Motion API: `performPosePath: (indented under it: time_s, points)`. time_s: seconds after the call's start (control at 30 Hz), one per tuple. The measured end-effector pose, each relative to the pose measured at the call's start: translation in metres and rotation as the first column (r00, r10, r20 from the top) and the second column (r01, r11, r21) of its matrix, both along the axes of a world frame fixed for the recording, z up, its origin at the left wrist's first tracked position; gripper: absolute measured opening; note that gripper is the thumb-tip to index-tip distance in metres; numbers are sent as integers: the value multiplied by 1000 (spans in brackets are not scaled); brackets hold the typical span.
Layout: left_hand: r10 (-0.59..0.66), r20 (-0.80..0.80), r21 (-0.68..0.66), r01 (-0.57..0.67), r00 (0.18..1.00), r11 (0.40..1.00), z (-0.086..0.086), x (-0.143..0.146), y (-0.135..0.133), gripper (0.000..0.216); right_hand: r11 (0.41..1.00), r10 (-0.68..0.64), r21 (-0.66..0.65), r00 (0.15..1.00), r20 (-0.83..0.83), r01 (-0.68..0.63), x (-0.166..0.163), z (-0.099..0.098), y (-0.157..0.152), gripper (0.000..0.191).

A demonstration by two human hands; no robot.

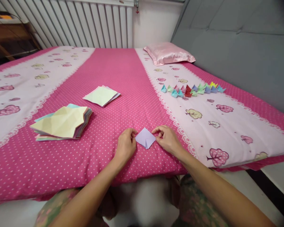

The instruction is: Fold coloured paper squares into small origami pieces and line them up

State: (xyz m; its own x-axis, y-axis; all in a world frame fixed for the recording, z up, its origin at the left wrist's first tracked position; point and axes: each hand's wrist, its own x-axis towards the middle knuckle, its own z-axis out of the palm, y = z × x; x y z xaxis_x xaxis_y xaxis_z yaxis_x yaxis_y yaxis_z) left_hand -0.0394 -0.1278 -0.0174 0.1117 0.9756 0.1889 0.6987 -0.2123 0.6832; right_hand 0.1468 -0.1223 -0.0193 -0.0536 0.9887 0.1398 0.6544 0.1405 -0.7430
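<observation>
A small lilac square of folded origami paper [145, 138] lies on the pink bedspread near the bed's front edge, turned like a diamond. Layered flaps show at its near corner. My left hand [127, 143] has curled fingers pinched at the paper's left corner. At the opposite corner, the thumb and forefinger of my right hand [167, 138] close on the paper's edge. To the left sit a thick stack of creased coloured paper [59, 121] with a pale yellow sheet on top, and a thinner stack of paper [101, 95] farther back.
Several small folded paper pieces [188, 90] in many colours stand in rows on the right. A pink satin pillow [169, 53] rests at the back, beside a grey padded headboard [236, 47]. A white radiator [90, 23] lines the wall behind the bed.
</observation>
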Motion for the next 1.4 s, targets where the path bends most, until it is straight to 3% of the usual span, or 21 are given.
performPosePath:
  time_s: [0.27, 0.57, 0.77, 0.93, 1.07, 1.23, 1.3, 1.4]
  points:
    - [33, -1, 52, -33, 999, 998, -1, 2, -5, 25, 995, -81, -74, 984, -157, 70, 0, 5, -1, 20]
    - [16, 54, 20, -17, 998, 1000, 0, 1, -6, 28, 995, 69, -40, 938, -341, -87, -10, -4, -8, 29]
    - [-21, 234, -49, 33, 972, 998, -1, -4, -4, 43, 990, 107, -20, 849, -518, -137, -13, -4, -10, 34]
    - [-41, 558, -166, 160, 829, 973, 3, -3, -4, 28, 989, 141, 31, 839, -526, -146, -17, -1, -12, 30]
    - [63, 731, -208, 135, 680, 969, 12, 1, -6, 18, 991, 130, 71, 800, -586, -109, -22, 1, -13, 31]
    - [105, 871, -197, 147, 479, 969, 16, 4, -8, 13, 982, 186, 88, 783, -594, -166, -29, 1, -14, 37]
    - [108, 885, -205, 171, 452, 964, 16, 5, -9, 15, 982, 188, 98, 786, -590, -161, -31, 0, -15, 31]
    - [82, 872, -210, 216, 483, 953, 13, 5, -10, 17, 984, 161, 151, 818, -552, -92, -31, 0, -17, 17]
